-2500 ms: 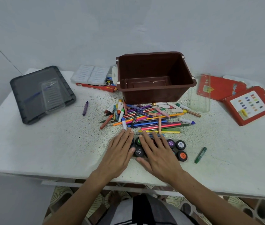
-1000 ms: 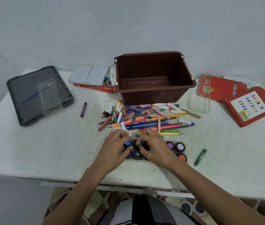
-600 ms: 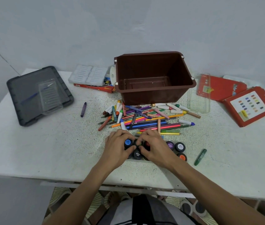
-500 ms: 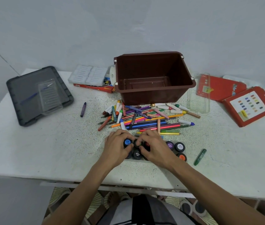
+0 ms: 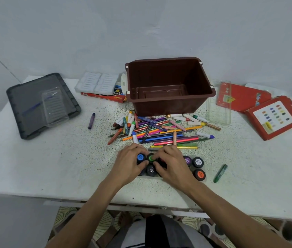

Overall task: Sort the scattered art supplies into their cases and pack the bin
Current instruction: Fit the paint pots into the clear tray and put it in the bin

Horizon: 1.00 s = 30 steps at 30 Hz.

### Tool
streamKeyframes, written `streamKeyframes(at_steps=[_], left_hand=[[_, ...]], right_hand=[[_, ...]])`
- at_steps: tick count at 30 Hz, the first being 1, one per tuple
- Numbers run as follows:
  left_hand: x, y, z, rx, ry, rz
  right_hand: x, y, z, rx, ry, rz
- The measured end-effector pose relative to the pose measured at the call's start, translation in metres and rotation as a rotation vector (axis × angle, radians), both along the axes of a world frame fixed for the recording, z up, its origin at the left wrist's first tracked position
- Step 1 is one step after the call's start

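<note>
White speckled table (image 5: 52,158) — brown bin (image 5: 170,108), scattered pens (image 5: 159,133), paint pots (image 5: 198,161).

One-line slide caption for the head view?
Left hand and right hand grip small black paint pots on a white table; scattered coloured pens and an empty brown plastic bin lie behind.

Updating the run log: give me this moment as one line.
stage: sorting paint pots | left hand: grips blue-lid pot | right hand: curled on green-lid pot | bin: looks empty | pens: loose

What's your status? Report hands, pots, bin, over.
Left hand grips blue-lid pot; right hand curled on neighbouring pots. Bin empty. Pen pile lies between hands and bin.
</note>
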<state>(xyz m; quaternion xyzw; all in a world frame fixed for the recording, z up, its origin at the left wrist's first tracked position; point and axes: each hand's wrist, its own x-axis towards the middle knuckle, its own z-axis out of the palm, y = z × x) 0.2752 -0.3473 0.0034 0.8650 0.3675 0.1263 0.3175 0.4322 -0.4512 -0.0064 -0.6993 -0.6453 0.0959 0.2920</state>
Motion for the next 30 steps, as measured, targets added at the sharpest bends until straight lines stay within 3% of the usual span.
streamKeyframes(at_steps=[9, 12, 15, 20, 25, 30], left_hand=[[-0.001, 0.003, 0.002, 0.055, 0.051, -0.046], [-0.005, 0.004, 0.002, 0.077, -0.024, -0.09], [-0.013, -0.001, -0.001, 0.233, -0.098, -0.2], [-0.017, -0.018, -0.02, 0.543, -0.052, -0.435], [-0.023, -0.016, -0.032, 0.646, -0.084, -0.453], [-0.022, -0.021, -0.037, 0.66, 0.047, -0.444]], right_hand=[[0.002, 0.002, 0.004, -0.045, -0.042, 0.029], [0.004, 0.0, 0.012, -0.027, -0.084, 0.08], [0.008, -0.008, 0.015, -0.003, -0.128, 0.091], [0.014, -0.023, 0.007, -0.009, -0.25, 0.083], [0.017, -0.025, 0.002, 0.027, -0.274, 0.083], [0.021, -0.022, 0.004, 0.019, -0.265, 0.059]])
